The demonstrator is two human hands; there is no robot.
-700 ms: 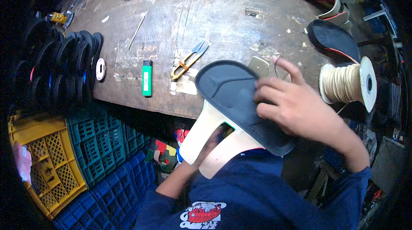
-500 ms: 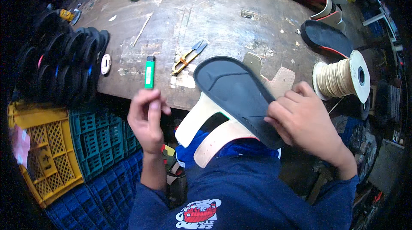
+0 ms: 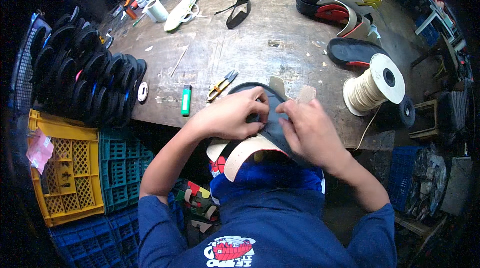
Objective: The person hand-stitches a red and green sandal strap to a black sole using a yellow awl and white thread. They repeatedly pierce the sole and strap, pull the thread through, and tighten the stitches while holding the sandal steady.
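Note:
A black sandal sole [image 3: 273, 122] leans on the table's near edge, partly covered by my hands. Pale straps [image 3: 252, 154] stick out from its lower left side, and more pale strap ends [image 3: 307, 94] show beyond its far side. My left hand [image 3: 240, 113] is over the sole with its fingers curled into a pinch. Facing it, my right hand [image 3: 307, 129] also pinches, close above the sole. Anything between either hand's fingers is too small to make out. Yellow-handled thread snips [image 3: 220, 88] and a green lighter [image 3: 186, 101] lie just beyond my left forearm.
A spool of cream cord [image 3: 369, 88] stands at the right, its loose end hanging off the edge. Behind it are a black sandal [image 3: 350, 51] and stacked sandals [image 3: 330, 0]. Many black soles [image 3: 90, 68] crowd the left, above plastic crates [image 3: 75, 173]. A white shoe [image 3: 184, 10] lies farther back.
My left hand has moved up and right from beside the lighter onto the sole. My right hand has shifted left toward it. The view has shifted, showing more of the table's far side.

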